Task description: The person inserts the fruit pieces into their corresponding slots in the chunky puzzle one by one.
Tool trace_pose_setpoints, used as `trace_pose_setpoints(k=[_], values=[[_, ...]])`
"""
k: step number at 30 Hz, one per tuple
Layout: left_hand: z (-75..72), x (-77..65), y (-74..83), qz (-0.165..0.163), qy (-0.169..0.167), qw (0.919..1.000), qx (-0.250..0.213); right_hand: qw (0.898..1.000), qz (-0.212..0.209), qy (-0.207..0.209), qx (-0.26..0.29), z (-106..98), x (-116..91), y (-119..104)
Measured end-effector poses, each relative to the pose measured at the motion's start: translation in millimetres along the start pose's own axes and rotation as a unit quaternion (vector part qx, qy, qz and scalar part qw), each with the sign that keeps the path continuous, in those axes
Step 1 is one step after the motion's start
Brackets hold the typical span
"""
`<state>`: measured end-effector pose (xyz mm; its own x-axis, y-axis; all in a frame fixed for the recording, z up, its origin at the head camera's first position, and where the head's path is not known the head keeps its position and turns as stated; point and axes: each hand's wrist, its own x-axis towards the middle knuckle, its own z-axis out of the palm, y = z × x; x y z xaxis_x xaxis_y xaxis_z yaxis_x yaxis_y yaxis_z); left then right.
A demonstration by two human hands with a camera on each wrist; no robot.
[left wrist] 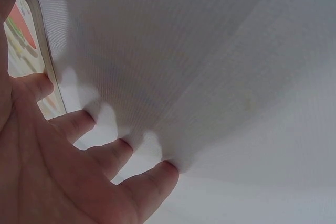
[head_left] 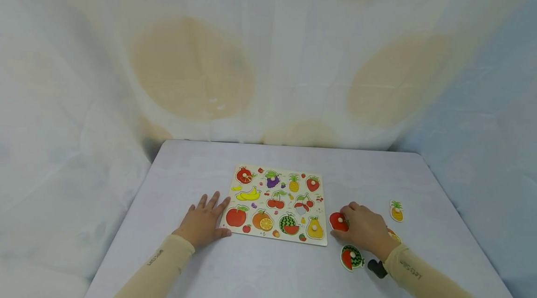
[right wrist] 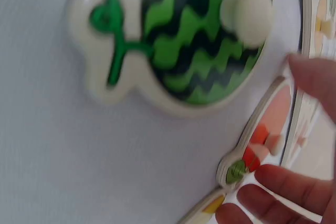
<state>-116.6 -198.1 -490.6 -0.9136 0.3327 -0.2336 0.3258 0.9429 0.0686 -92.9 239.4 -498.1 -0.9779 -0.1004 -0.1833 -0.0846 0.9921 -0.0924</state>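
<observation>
A white fruit puzzle board (head_left: 257, 186) lies on the table, some of its pictures topped by small knobs. My left hand (head_left: 202, 221) rests palm down at its left edge, fingers spread, thumb at the near corner. In the left wrist view the fingertips (left wrist: 168, 167) lie on the tablecloth. My right hand (head_left: 367, 228) is over a red fruit piece (head_left: 338, 222) beside the board's right edge. In the right wrist view thumb and fingers stand apart around this piece (right wrist: 273, 114), its knob not pinched. A watermelon piece (head_left: 351, 258) with a knob lies just nearer.
A pineapple piece (head_left: 396, 211) lies to the right of my right hand. Partly hidden behind that wrist is an orange-yellow piece (head_left: 393, 235). A dark piece (head_left: 377, 268) lies by the right sleeve. A patterned cloth (head_left: 293, 55) hangs behind the white table (head_left: 268, 270).
</observation>
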Motion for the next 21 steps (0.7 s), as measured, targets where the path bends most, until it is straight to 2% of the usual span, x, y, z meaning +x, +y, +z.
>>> trace_pose_setpoints(k=[5, 13, 21], values=[[-1.6, -0.9, 0.9, -0.001, -0.001, 1.0000, -0.003, 1.000, -0.015, 0.011, -0.002, 0.0, 0.8, -2.8], [-5.1, -2.6, 2.2, -0.001, -0.007, 0.9999, -0.009, 0.999, -0.024, -0.005, 0.024, -5.5, 4.8, -3.1], [-8.0, -4.2, 2.7, 0.000, -0.005, 1.0000, -0.007, 0.999, -0.007, 0.003, 0.048, -2.5, 6.8, 1.7]])
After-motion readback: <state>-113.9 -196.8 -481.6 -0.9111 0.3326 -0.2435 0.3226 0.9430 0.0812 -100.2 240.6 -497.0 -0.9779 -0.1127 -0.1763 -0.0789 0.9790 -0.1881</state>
